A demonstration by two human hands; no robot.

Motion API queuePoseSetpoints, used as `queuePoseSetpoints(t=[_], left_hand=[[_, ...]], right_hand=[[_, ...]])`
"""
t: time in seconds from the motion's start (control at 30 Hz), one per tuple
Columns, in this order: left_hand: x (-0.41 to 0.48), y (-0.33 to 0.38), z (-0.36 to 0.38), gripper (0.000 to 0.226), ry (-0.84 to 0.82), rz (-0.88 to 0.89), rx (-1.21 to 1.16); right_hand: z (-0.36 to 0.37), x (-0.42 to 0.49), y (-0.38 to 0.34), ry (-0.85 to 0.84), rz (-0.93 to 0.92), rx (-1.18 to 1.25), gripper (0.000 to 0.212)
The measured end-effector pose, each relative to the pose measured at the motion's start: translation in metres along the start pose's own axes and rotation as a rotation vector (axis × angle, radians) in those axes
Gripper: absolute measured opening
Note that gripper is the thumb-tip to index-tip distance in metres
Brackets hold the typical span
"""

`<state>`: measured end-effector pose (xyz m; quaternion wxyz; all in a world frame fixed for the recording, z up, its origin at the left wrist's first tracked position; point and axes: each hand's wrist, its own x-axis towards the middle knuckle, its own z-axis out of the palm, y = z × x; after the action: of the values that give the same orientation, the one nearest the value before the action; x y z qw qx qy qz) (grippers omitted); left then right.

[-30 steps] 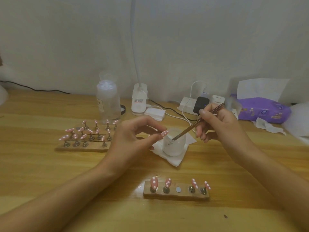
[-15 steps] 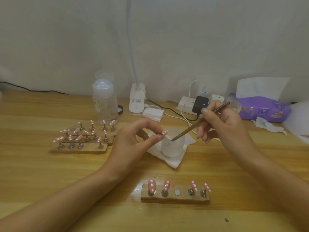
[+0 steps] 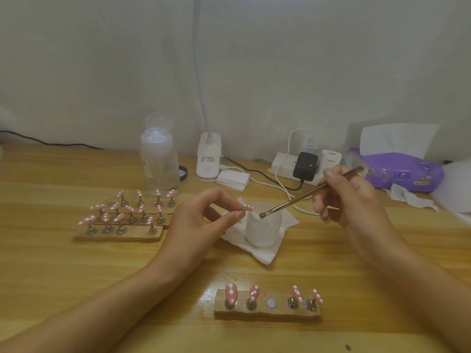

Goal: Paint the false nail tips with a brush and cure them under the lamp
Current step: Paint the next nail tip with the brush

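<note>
Wooden desk (image 3: 76, 276), holding:
- Clear bottle (image 3: 159, 164), rear left of centre, upright, flip lid raised.
- Black cap (image 3: 184, 173), just right of the bottle.
- Stack of white pads (image 3: 233, 180), flat, near the cap.
- Power strip (image 3: 283, 164) by the wall, with a black adapter (image 3: 305, 166) plugged in and a white cable (image 3: 285, 189) trailing forward.
- Purple pack (image 3: 400, 174), rear right, with a tissue (image 3: 397, 141) standing above it.
- Black cord (image 3: 51, 143), rear left.

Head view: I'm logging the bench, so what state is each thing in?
Left hand, pinching a nail tip.
Right hand, holding the brush, bristles at the jar mouth.
Jar, open, upright on a tissue.
Near holder, four tips mounted, middle spot empty.
Bottle, flip cap open.
Charger, plugged in, light on.
</note>
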<state>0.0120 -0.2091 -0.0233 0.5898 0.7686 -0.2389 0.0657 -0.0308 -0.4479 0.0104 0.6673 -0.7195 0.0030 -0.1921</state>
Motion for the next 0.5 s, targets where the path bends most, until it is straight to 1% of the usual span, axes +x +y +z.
queuePoseSetpoints(t=[0.1,0.23,0.4,0.5], left_hand=[[0.0,0.0,0.0,0.006,-0.01,-0.005,0.012],[0.0,-0.002,0.001,0.008,-0.015,0.004,0.054],[-0.001,-0.003,0.002,0.007,-0.018,0.019,0.092],[-0.001,-0.002,0.003,0.007,-0.016,0.024,0.093]], right_hand=[[-0.002,-0.004,0.007,0.062,0.017,0.055,0.027],[0.001,-0.01,0.016,0.076,0.011,0.15,0.025],[0.001,-0.009,0.019,0.111,0.078,0.24,0.021],[0.0,-0.008,0.019,0.11,0.086,0.271,0.019]])
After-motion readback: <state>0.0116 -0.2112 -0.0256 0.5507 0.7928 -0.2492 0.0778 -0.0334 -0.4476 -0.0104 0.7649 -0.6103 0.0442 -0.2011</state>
